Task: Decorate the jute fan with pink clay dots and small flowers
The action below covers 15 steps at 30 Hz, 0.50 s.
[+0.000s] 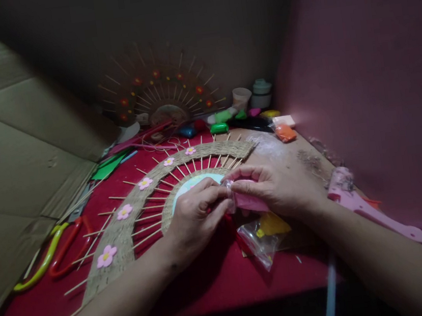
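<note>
The left hand (195,214) and the right hand (272,189) are meeting over the middle of the table (218,280), both pinching a small clear bag of pink clay (245,201) between thumb and fingertips, the fingers curled tight around its top edge. The bag is hanging just above the red table, touching both hands.

Going from the left, a big sheet of cardboard (15,166) is leaning along the edge. Beside it, scissors (59,251) with red and yellow-green handles are lying on the red cloth. Next, a woven arch (133,213) stuck through with thin wooden sticks is curving across the table, carrying pink flowers (106,256) on its band; the left hand is covering part of its inner edge. Under the hands, another clear bag with yellow clay (266,233) is lying flat. Farther back, a second fan-shaped piece (160,95) is standing against the wall, with bright clay lumps (225,120) and a small cup (242,98) near it. On the far right, a pink glue gun (358,201) is resting by the wall.
</note>
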Each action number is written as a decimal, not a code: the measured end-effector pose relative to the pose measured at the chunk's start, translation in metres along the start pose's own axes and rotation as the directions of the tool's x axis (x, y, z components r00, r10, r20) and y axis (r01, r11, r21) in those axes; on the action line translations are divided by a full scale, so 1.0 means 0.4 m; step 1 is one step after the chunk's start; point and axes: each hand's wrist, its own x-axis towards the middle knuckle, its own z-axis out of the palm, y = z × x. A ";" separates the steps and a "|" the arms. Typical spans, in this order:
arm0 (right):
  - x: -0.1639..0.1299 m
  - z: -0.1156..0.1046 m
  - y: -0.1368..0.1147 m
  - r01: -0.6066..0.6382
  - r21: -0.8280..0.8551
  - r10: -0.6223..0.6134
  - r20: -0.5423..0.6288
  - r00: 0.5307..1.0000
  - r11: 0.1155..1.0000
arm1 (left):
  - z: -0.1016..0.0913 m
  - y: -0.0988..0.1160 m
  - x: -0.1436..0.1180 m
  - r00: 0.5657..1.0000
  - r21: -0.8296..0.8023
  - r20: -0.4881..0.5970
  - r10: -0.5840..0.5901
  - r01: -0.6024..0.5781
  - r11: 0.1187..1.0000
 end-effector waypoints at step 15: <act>0.009 -0.024 -0.010 0.065 -0.003 -0.064 -0.168 0.984 0.998 | -0.072 0.004 0.023 0.823 -0.857 0.308 -0.477 0.458 0.236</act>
